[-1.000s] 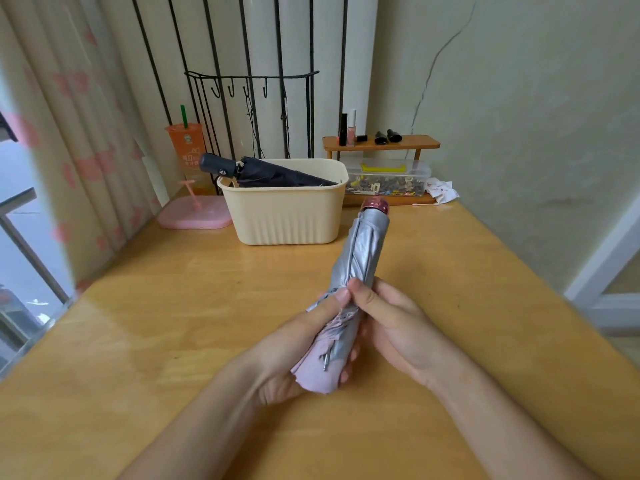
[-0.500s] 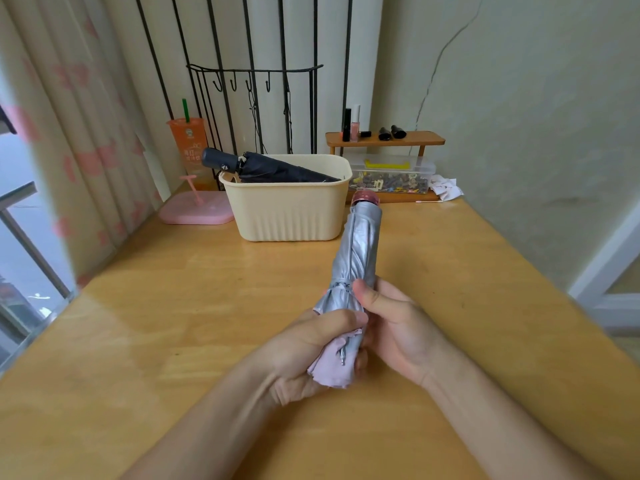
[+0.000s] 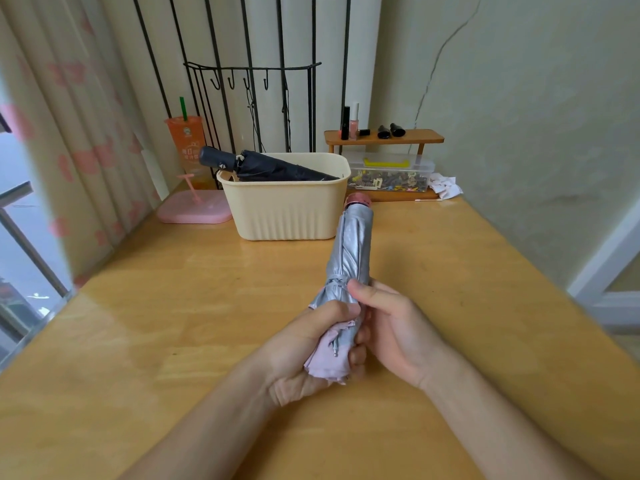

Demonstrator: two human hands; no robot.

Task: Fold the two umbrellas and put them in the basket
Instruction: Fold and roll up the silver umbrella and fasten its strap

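Above the bench (image 3: 173,306), the left grip (image 3: 304,344) curls round the pink lower end of the folded silver umbrella (image 3: 353,247). The right grip (image 3: 398,327) wraps it just beside, thumb by its strap, whose print is unreadable. Beyond both grips, a black umbrella (image 3: 270,166) lies in the cream basket (image 3: 284,209).

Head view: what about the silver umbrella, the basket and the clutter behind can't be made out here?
- Head view, silver umbrella: near end hidden inside left hand and right hand; strap fastening unclear.
- Head view, black umbrella: lower part hidden by basket wall.
- Head view, clear box: contents too small.
- Head view, orange cup: print too small.
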